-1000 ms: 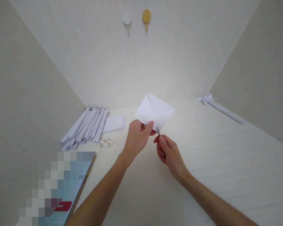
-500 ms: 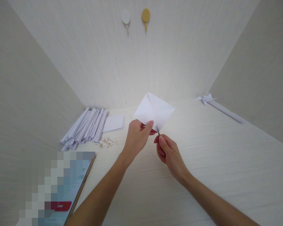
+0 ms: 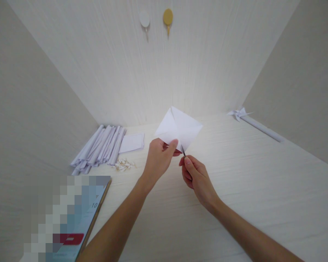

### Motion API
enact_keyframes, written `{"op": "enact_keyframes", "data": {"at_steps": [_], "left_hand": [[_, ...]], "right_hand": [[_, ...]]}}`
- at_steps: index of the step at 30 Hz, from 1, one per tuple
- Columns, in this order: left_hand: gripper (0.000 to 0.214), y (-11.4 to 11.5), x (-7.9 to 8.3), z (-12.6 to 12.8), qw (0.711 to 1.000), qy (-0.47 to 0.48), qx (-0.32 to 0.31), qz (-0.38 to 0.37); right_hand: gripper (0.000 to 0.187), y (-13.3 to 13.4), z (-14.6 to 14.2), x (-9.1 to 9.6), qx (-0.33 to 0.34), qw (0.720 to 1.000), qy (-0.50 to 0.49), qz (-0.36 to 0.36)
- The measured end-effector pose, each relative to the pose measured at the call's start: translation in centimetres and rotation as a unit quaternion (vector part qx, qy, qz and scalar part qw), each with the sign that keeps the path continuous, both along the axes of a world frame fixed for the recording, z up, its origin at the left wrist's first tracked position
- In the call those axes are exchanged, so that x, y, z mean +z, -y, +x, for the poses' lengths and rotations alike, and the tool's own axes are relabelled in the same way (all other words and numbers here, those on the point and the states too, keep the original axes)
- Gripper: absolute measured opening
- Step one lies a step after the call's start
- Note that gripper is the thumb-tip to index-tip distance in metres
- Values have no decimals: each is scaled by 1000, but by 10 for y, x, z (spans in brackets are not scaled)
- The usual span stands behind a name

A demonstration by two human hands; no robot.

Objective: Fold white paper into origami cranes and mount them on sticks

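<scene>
A white square of paper [image 3: 185,125] with diagonal creases is held up in front of me, one corner pointing away. My left hand [image 3: 161,154] pinches its near left edge, thumb on top and fingers beneath. My right hand [image 3: 193,174] is closed round a pair of scissors [image 3: 183,150], whose handles are mostly hidden in the fingers. The thin dark blades meet the paper's near corner, just right of my left thumb.
At the left lie a pile of rolled paper tubes [image 3: 99,147], a stack of paper squares [image 3: 132,142] and scattered cotton swabs [image 3: 124,165]. A screen device [image 3: 84,218] stands front left. A paper pinwheel [image 3: 238,114] on a tube [image 3: 264,130] lies along the right wall. Two hooks [image 3: 168,17] are on the back wall.
Almost nothing differs. The paper and both hands keep the same place, the scissor blades still at the near corner; the view has shifted very slightly.
</scene>
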State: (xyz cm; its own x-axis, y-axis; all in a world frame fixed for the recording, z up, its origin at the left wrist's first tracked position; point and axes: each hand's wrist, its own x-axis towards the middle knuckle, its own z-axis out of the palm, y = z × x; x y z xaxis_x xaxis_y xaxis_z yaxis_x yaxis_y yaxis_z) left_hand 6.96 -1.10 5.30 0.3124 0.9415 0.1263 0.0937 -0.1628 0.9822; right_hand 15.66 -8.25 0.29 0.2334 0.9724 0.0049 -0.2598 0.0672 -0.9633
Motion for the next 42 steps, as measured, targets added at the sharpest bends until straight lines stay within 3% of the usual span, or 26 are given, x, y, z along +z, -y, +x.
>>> {"op": "enact_keyframes", "data": {"at_steps": [42], "left_hand": [[23,-1,3,-1,997,20,-28,-73]], "right_hand": [[30,0,1,-1,2,1000,0,11]]}}
